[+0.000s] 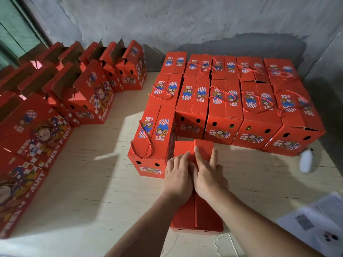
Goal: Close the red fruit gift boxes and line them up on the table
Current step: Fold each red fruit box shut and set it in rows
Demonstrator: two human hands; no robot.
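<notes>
Red gift box (202, 216) lies under both hands, left hand (178, 175) and right hand (208, 175) pressing its lid flaps with straight fingers (182, 157).

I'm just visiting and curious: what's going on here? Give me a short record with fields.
activity: a person presses down the top flaps of a red box at the near table edge
left hand: flat on the left flap
right hand: flat on the right flap, fingers straight
closed boxes: grouped in rows behind, many with red rope handles
open boxes: lined up at left, flaps up
table: pale wood
other: papers at near right; white object, blurred
</notes>
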